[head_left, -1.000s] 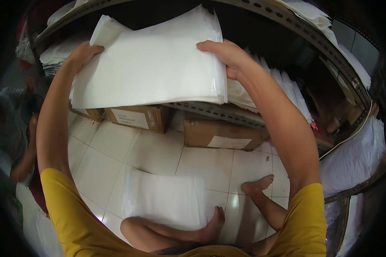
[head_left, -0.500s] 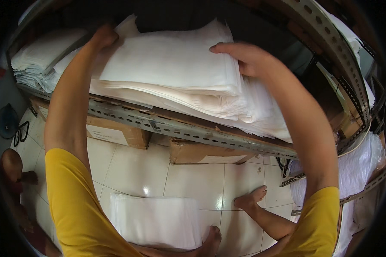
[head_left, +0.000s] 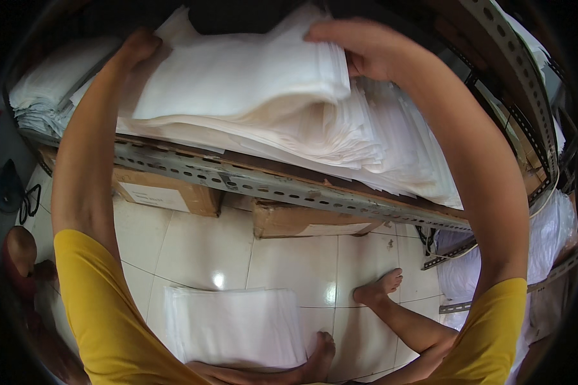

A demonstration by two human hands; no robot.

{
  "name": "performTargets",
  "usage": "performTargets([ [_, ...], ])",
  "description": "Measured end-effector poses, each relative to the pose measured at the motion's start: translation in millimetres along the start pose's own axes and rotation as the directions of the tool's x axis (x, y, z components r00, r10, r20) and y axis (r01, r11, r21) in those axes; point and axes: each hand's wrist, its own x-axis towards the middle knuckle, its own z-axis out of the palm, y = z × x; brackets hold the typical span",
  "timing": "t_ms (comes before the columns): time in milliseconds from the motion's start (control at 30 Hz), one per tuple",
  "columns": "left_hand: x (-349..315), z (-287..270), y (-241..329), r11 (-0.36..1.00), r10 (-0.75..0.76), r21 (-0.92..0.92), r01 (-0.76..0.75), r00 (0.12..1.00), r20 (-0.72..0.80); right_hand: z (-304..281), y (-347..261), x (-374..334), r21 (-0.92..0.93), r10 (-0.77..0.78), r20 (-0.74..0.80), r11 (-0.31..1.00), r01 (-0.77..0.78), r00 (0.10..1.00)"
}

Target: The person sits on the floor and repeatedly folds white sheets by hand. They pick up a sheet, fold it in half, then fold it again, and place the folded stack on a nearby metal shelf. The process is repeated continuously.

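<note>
On the metal shelf (head_left: 237,181) lies a thick pile of thin white sheets (head_left: 366,141), its front edges fanned and uneven. An upper stack of white sheets (head_left: 237,77) is raised at its right side and curves away from those below. My right hand (head_left: 366,46) grips that stack's right edge, thumb on top and fingers partly hidden behind it. At the far left corner, my left hand (head_left: 141,46) is closed on the stack's edge, its fingertips hidden. Which material the sheets are made of I cannot tell.
Another pile of white sheets (head_left: 51,90) stands at the shelf's left end. Cardboard boxes (head_left: 167,192) sit under the shelf. A white stack (head_left: 237,327) lies on the tiled floor between my legs. At the left edge another person (head_left: 20,256) is partly visible. Plastic-wrapped goods (head_left: 546,237) are at right.
Both hands have moved up and slightly apart. The upper stack's right side has lifted, opening a curved gap above the lower sheets. My view has shifted slightly.
</note>
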Motion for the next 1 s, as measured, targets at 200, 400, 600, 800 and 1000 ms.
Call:
performTargets([
  [200, -4.4, 16.4, 19.0, 0.995, 0.060, 0.081, -0.064, 0.997, 0.045, -19.7, 18.9, -14.5, -0.237, 0.137, -0.080, 0.959, -0.152, 0.987],
  [400, -29.8, 6.5, 36.1, 0.976, 0.206, 0.121, -0.183, 0.954, -0.218, -28.8, 13.8, -0.6, -0.241, 0.172, -0.046, 0.954, -0.178, 0.984],
  [600, -113.4, -23.4, 115.0, 0.954, 0.295, -0.137, -0.268, 0.924, 0.245, -59.6, 38.5, 3.5, -0.386, 0.118, -0.126, 0.909, -0.158, 0.985],
  [800, -113.8, -2.9, 102.0, 0.960, 0.268, -0.158, -0.232, 0.926, 0.266, -61.6, 49.1, -22.4, -0.218, -0.040, -0.344, 0.975, -0.038, 0.938],
  [1000, -115.1, -4.5, 129.1, 0.980, 0.195, -0.105, -0.168, 0.912, 0.362, -118.7, 66.7, -66.2, -0.122, -0.086, -0.440, 0.992, 0.035, 0.894],
])
